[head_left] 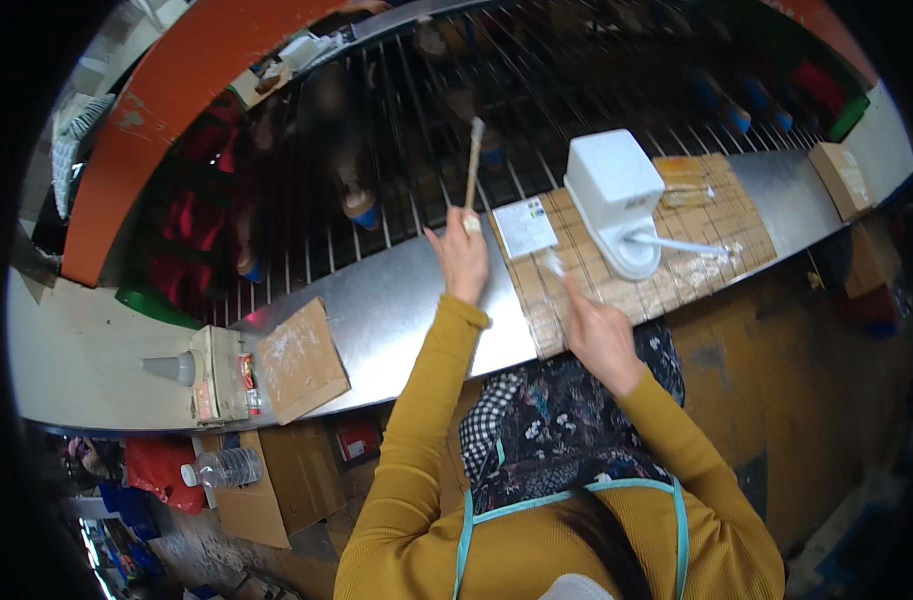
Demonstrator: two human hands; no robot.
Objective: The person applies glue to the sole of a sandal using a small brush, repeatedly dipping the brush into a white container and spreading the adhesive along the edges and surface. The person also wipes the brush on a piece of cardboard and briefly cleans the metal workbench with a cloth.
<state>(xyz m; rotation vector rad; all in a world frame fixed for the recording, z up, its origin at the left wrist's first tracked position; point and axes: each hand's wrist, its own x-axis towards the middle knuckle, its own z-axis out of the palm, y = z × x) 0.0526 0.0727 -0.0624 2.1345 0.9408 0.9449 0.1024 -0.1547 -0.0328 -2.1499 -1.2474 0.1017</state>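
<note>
My left hand (464, 258) is closed round a thin tan stick (474, 165) with a pale tip, which points up and away over the rack of metal rods. Something white sits on its fingers, too small to tell. My right hand (601, 340) is closed at the near edge of the cardboard sheet (587, 292). Just beyond its fingers shows a small white blurred tip (554, 263); what it belongs to cannot be made out. To the right of that stands a white plastic pot (617, 172) with a spout-like front opening, and a pale blue-white handle (682, 244) leans out of it.
Metal rods (397, 150) run beyond the steel ledge (377, 290), with dark, blue-ended objects (361, 208) among them. A printed card (525, 227) and amber packets (682, 180) lie on the cardboard. Further left are a cardboard piece (303, 360), a grey cone (169, 368) and a clear bottle (225, 468).
</note>
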